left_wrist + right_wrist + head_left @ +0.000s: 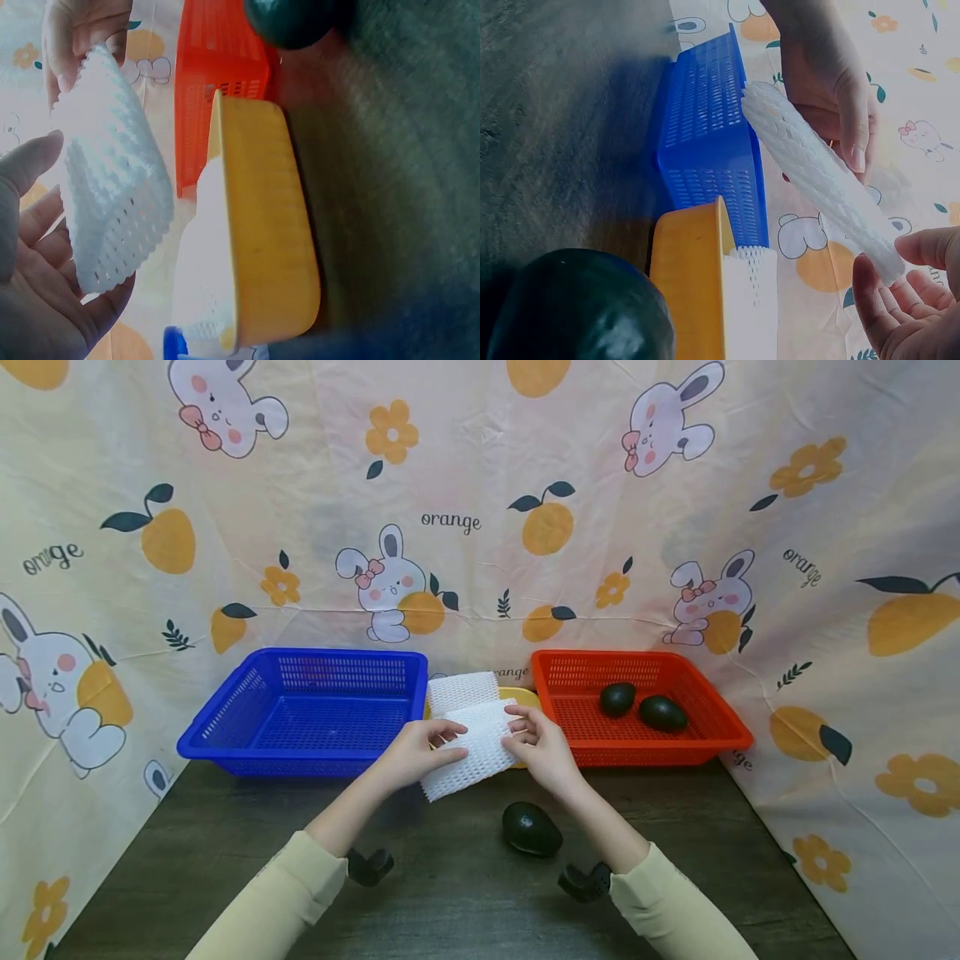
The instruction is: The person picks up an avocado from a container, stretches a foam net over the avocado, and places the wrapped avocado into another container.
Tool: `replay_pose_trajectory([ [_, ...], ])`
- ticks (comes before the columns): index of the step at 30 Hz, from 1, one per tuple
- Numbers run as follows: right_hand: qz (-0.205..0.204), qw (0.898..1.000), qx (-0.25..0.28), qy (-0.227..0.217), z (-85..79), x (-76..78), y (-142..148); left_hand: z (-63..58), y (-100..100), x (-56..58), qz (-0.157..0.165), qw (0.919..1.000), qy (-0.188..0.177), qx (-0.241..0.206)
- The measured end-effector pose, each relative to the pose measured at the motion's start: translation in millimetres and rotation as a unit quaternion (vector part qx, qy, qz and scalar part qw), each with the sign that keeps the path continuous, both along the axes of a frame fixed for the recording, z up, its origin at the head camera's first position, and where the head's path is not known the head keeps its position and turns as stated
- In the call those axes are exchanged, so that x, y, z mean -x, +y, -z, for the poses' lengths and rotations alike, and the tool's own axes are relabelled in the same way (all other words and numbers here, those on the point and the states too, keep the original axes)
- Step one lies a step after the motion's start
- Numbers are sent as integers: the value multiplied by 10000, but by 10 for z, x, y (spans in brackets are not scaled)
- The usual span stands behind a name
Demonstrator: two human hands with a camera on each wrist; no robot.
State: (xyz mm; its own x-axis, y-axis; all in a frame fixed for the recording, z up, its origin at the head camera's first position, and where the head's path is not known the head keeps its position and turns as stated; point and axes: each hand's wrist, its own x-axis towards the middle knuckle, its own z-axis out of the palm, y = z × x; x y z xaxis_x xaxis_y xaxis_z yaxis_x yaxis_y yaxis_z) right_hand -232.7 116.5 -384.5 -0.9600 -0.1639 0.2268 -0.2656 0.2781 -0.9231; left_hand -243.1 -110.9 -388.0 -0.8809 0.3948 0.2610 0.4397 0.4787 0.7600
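Note:
A white foam net sleeve [480, 747] is stretched flat between my two hands, raised above the table. My left hand [416, 752] holds its left edge, thumb on the near side and fingers behind. At the opposite end, my right hand [547, 752] pinches the sleeve between thumb and fingers. The right wrist view shows the sleeve [817, 176] nearly edge-on. Below the hands, a dark green avocado [531, 829] lies on the table. More foam net sleeves [461, 692] fill a yellow bin [270, 225] behind the hands.
At the back left stands a blue basket [330, 766] with nothing seen inside. A red basket [637, 756] at the back right holds two avocados [663, 713]. The patterned curtain [480, 568] hangs behind and along both sides of the dark table [450, 893].

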Motion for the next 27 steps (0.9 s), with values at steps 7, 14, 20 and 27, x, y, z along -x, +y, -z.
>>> replay_pose_trajectory([
  [7, -105, 9995, -115, 273, 70, -95, -1, 129, 8, -104, -38, 9997, 142, -205],
  [14, -291, 9991, -109, 297, 186, -174, 8, 288, -51, -164, -211, 9985, 129, -483],
  [20, -334, 9987, -226, 324, 236, -205, 2, 315, -97, -208, -461, 9966, 79, -675],
  [27, -415, 9974, -444, 390, 267, -230, -16, 322, -122, -242, -319, 9946, -63, -981],
])
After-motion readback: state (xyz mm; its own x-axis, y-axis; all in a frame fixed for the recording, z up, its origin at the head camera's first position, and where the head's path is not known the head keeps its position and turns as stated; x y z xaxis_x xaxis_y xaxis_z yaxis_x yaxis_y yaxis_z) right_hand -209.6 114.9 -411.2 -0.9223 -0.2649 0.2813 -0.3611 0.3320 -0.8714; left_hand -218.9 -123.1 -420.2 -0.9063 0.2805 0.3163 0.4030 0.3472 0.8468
